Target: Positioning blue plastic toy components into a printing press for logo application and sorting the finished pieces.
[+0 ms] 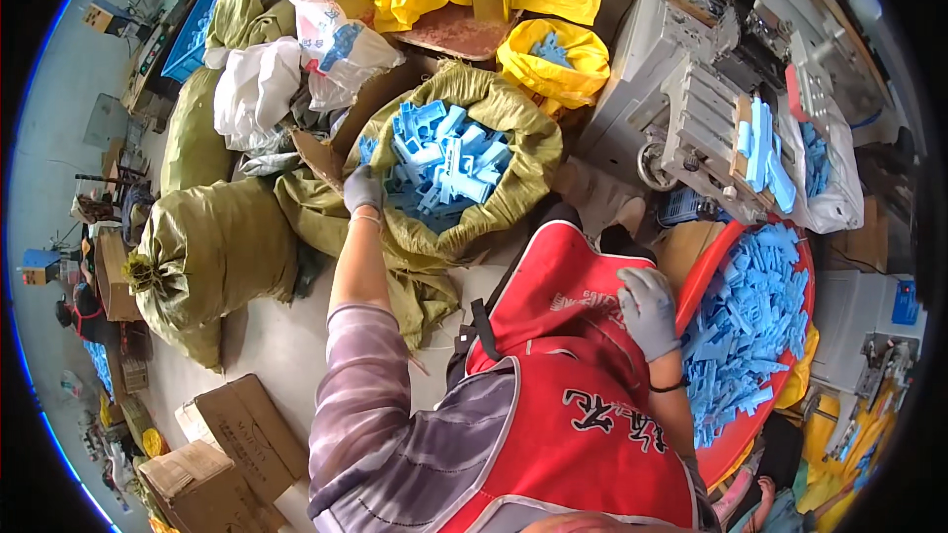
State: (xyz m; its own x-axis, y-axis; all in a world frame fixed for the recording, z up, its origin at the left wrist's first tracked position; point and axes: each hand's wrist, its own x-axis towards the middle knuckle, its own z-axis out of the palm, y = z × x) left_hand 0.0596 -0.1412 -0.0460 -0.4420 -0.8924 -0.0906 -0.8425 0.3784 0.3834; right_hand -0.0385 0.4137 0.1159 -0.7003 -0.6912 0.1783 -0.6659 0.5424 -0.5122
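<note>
My left hand (362, 190), in a grey glove, is at the left rim of an open olive woven sack (528, 143). Its fingers look closed over the rim, though their tips are partly hidden. Light-blue toy-gun-shaped plastic pieces (449, 163) fill the sack, and one lies just beyond my left fingertips. My right hand (647, 311), also gloved in grey, hovers over the red apron on my lap with loosely bent fingers somewhat apart and nothing visible in them. Beside it on the right is a large red basin (688, 296) heaped with blue pieces (746, 326).
Tied olive sacks (222, 262) stand to my left, with cardboard boxes (242, 434) nearer. A yellow bag (578, 89) with blue pieces stands beyond the open sack. A grey machine (706, 128) at the far right has blue pieces (762, 153) on it. Cardboard (318, 160) juts beside my left hand.
</note>
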